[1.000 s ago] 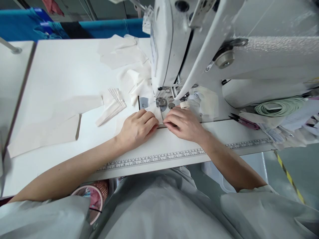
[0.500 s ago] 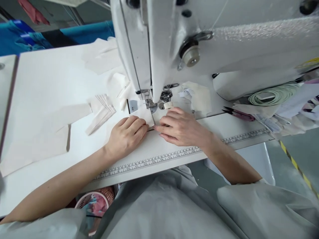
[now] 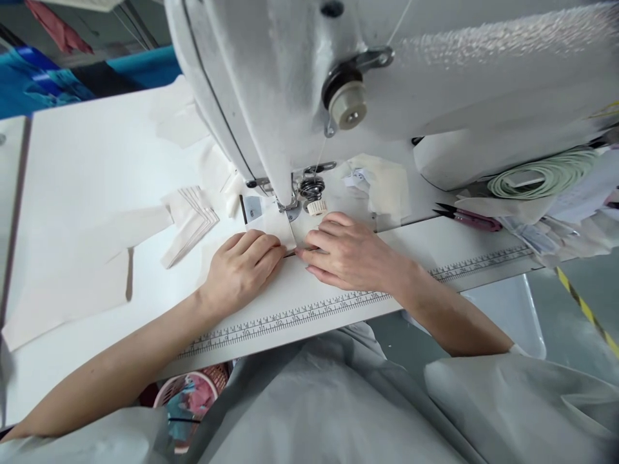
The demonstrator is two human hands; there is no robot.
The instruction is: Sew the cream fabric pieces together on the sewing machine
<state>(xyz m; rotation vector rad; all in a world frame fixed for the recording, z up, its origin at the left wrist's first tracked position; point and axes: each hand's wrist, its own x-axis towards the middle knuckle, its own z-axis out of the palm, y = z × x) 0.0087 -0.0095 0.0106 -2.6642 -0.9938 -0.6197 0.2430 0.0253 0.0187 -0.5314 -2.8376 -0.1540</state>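
Below the table [image 3: 97, 164], a basket [image 3: 220, 376] holds fabric [image 3: 197, 398]; left hand [image 3: 244, 267] and right hand [image 3: 345, 254] pinch cloth [image 3: 275, 227]

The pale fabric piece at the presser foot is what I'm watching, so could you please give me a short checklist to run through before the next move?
1. Left hand steadying the pale fabric piece: ok, its fingers rest at the near edge.
2. Right hand at the fabric: ok, fingertips at the near right corner.
3. Fingers apart from the presser foot: ok, both hands are on its near side.
4. Needle position: cannot tell, too small and partly hidden.
5. Snips out of the way: ok, lying to the right, apart from both hands.
6. Fabric layers aligned underneath: cannot tell, hidden from this view.
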